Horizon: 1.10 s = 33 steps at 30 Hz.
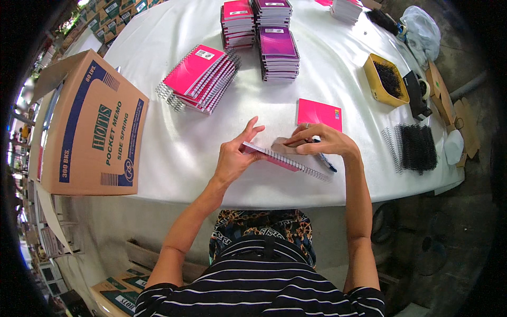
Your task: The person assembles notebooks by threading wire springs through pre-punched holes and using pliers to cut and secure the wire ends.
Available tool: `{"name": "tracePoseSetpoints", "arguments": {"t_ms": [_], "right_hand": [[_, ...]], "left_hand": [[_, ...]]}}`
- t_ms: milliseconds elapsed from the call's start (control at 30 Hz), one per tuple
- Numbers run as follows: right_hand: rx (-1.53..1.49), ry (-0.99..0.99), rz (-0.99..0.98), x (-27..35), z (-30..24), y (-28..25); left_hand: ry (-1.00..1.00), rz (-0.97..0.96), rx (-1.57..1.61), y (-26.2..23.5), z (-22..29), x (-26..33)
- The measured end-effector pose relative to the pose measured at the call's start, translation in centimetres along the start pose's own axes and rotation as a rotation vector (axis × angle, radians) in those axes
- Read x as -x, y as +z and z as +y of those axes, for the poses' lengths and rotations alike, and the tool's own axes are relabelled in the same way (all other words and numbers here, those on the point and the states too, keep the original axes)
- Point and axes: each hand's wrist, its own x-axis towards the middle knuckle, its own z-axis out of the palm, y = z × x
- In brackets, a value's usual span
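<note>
My left hand pinches a small pink spiral notebook by its left end, thumb and fingers closed on it. The notebook is tilted, and its wire coil runs along the upper edge and sticks out past the right end. Just above the coil, my right hand is closed, its fingertips around a blurred greyish-brown thing I cannot make out. Under its palm shows a dark blue pen-like tool; whether the hand grips it is unclear. Behind this hand lies a pink notebook cover.
A stack of pink spiral notebooks stands left of centre, with purple notebooks and more pink ones behind. At right are a yellow tray of black coils, a tape dispenser and bundled coils. A cardboard box stands left.
</note>
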Motion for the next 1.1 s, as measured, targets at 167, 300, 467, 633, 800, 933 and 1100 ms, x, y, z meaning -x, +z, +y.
{"name": "tracePoseSetpoints", "arguments": {"t_ms": [167,300,467,633,800,933,1100], "right_hand": [[0.139,0.016,0.012,-0.6,-0.1,0.3],[-0.297,-0.255,-0.006,-0.5,-0.2,0.0],[-0.124,-0.110,0.014,-1.2,-0.8,0.2],[0.051,0.063,0.021,-1.9,-2.9,0.7],[0.069,0.028,0.226,2.6,-3.2,-0.3],[0.378,0.248,0.500,9.8,-0.3,-2.8],[1.178,0.266,0.940,10.8,2.2,1.4]], "left_hand": [[0.046,0.009,0.099,0.2,-1.3,-0.1],[0.120,0.006,0.115,0.1,-1.8,-0.3],[0.070,0.001,0.129,0.2,-1.5,-0.5],[0.054,-0.041,0.184,-0.1,-1.7,-0.5],[0.075,-0.199,0.208,-2.0,-1.7,-0.4],[-0.045,-0.385,0.137,-2.9,-0.1,-1.0],[0.003,-0.229,0.266,-2.2,0.8,-1.0]]}}
